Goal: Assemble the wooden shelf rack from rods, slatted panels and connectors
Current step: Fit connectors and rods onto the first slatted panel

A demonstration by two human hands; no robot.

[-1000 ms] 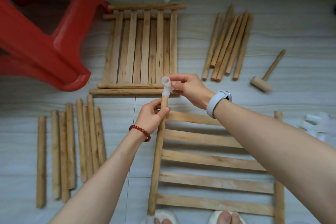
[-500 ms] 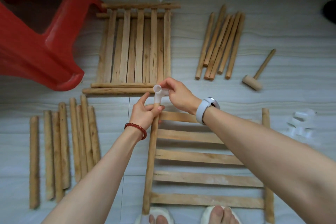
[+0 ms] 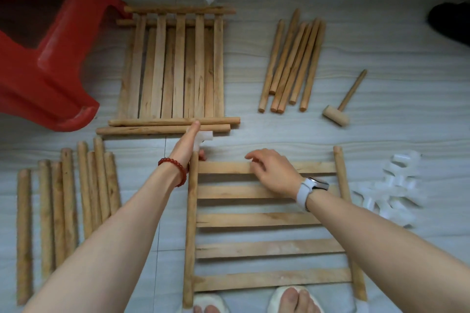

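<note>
The left hand (image 3: pixel 187 142), fingers straight, pressed a white connector (image 3: pixel 203 138) onto the panel (image 3: pixel 267 218) rod's end, likely seating it; the right hand (image 3: pixel 273 173), loosely open and holding nothing, steadied the top slat.

Slatted panel (image 3: pixel 267 218) flat on floor, white connector (image 3: pixel 203 138) capping its left rod (image 3: pixel 190 231), spare rods (image 3: pixel 66 211) alongside

Arms: both bare to past the elbow, no sleeves in view.
Left wrist: red bead bracelet (image 3: pixel 175 170), round beads in one strand.
Right wrist: smartwatch (image 3: pixel 312 188) with a pale lavender-white strap and a dark face.
Feet: white slippers (image 3: pixel 284 295), open-toed, toes showing.
</note>
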